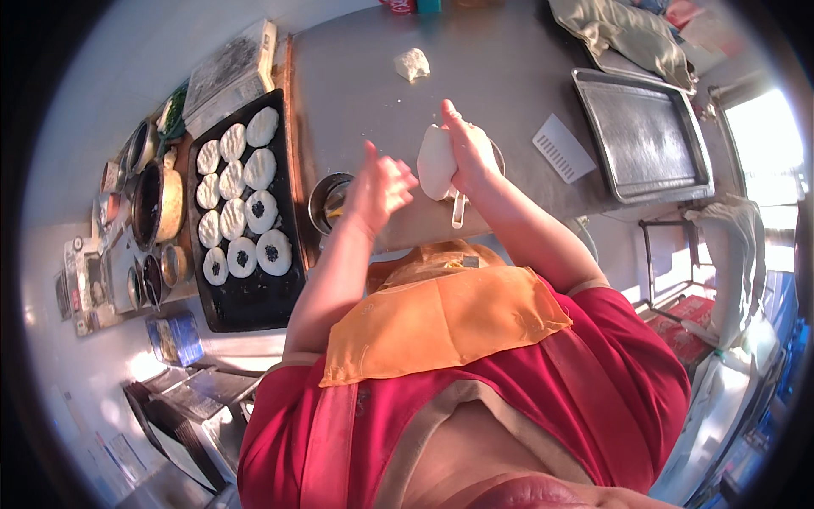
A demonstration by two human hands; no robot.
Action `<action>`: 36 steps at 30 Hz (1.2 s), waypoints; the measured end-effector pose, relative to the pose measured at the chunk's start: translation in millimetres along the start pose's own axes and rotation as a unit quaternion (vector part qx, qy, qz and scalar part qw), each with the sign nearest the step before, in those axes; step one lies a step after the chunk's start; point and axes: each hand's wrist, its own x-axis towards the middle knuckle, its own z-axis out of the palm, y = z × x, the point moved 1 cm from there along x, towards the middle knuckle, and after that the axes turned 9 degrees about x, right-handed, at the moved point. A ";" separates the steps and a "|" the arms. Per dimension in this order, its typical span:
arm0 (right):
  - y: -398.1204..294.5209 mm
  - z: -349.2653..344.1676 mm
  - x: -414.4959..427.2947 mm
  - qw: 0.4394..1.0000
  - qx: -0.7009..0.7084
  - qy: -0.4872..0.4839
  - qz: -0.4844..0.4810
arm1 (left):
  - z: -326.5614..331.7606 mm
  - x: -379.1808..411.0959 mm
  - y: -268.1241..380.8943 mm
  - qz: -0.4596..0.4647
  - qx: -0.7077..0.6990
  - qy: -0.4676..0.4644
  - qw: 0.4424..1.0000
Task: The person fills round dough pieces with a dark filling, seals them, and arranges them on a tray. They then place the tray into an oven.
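In my right hand (472,153) I hold a flattened round of white dough (436,164) against the palm, thumb pointing up. The dough hangs upright above the metal worktop (356,108). Partly hidden behind that hand is a round metal vessel with a handle (458,211). My left hand (381,191), blurred, is apart from the dough with its fingers spread and nothing in it. Beside it stands a metal bowl (325,197), partly covered by the hand, with something yellowish inside. A loose lump of dough (412,64) lies farther back on the worktop.
On the left, a black baking tray (248,305) carries several dough rounds, some with dark filling in the centre. Pots and bowls, including a large round pan (168,203), stand beyond it. A slotted white scraper (563,148) and a metal baking tray (642,133) lie right.
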 end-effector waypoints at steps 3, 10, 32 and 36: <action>1.2 0.5 -1.0 0.997 -0.050 -0.053 0.021 | 40.5 2.9 -27.3 0.049 -0.170 0.009 0.984; -5.2 -53.1 11.1 0.947 -0.284 -0.113 -0.095 | 38.5 15.9 0.9 0.272 0.163 0.253 0.914; 23.7 -5.9 -61.9 0.544 -0.657 -0.285 -0.438 | -10.5 20.4 0.9 0.023 -0.233 -0.076 0.969; 19.3 -52.4 -64.5 0.731 -0.642 0.090 -0.213 | -31.8 26.6 0.8 0.062 -0.247 -0.067 0.965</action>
